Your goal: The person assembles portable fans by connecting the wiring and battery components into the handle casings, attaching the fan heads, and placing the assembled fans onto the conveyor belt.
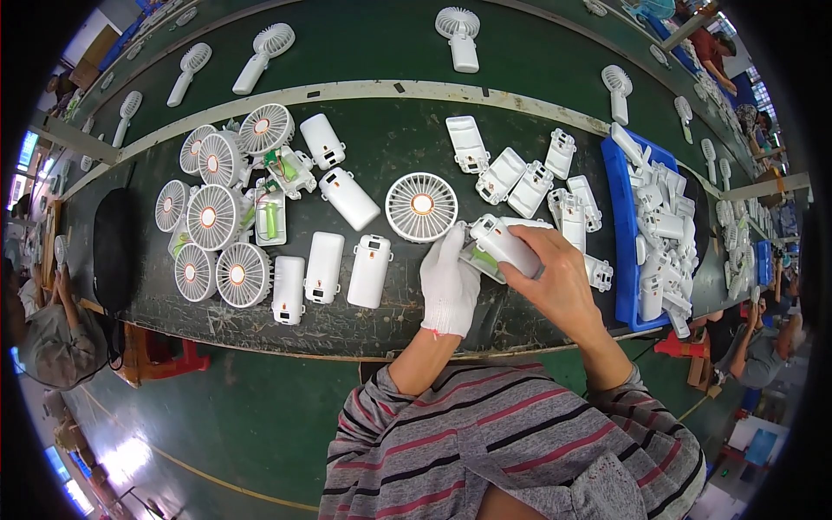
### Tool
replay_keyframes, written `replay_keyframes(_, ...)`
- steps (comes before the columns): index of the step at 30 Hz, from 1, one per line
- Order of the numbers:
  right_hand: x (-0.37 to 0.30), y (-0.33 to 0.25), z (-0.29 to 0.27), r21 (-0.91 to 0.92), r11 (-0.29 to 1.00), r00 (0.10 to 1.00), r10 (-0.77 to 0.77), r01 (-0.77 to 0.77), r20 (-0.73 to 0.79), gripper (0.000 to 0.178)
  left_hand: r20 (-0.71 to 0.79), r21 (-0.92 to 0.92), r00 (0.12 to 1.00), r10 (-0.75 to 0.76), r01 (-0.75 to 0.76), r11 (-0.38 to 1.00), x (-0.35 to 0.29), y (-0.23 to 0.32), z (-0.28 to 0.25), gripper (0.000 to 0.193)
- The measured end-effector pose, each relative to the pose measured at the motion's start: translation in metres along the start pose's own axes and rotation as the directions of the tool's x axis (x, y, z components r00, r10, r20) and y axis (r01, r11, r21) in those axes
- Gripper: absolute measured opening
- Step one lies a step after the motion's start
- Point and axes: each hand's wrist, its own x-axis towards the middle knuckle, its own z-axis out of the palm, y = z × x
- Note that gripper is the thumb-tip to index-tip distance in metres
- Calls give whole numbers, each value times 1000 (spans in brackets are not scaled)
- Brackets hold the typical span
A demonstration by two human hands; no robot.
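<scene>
My left hand (450, 282), in a white knit glove, is closed at the neck of a white handheld fan. The fan's round grille (421, 206) with its orange-ringed centre faces up, lying to the upper left of the glove. Something green shows in its open handle (482, 262). Over that handle, my bare right hand (559, 277) grips a white handle cover (507, 244) between thumb and fingers, tilted. Whether the cover touches the handle I cannot tell. Just beyond my right hand lie several loose white covers (530, 189), some with their hollow side up.
Several fans (213, 217) with exposed green parts are heaped at the left. White handle cases (369, 271) lie between them and my left hand. A blue bin (621, 234) of white parts stands at the right. Past a pale rail (364, 89), finished fans (458, 39) lie on a green belt.
</scene>
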Motion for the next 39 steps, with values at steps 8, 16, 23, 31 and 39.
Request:
replay_keyframes(8, 6, -8, 14, -119, 976, 983, -181, 184, 36, 41, 93, -115, 994, -51, 62, 991, -3, -2, -5, 28)
replay_keyframes(16, 3, -5, 18, -122, 966, 971, -214, 226, 107, 43, 12, 180, 1000, 20, -22, 983, -2, -12, -6, 18)
replay_keyframes(23, -6, -5, 22, -197, 956, 975, -204, 219, 92, 44, 56, 238, 998, 36, -48, 970, -1, -12, -3, 19)
replay_keyframes(31, -7, -9, 19, -337, 895, 951, -231, 290, 205, 42, 87, 267, 996, 22, -44, 963, -8, -14, -3, 17)
replay_keyframes(39, -2, 0, 9, -227, 959, 950, -101, 172, 294, 50, 88, 234, 995, 46, -66, 970, -6, -20, -5, 14)
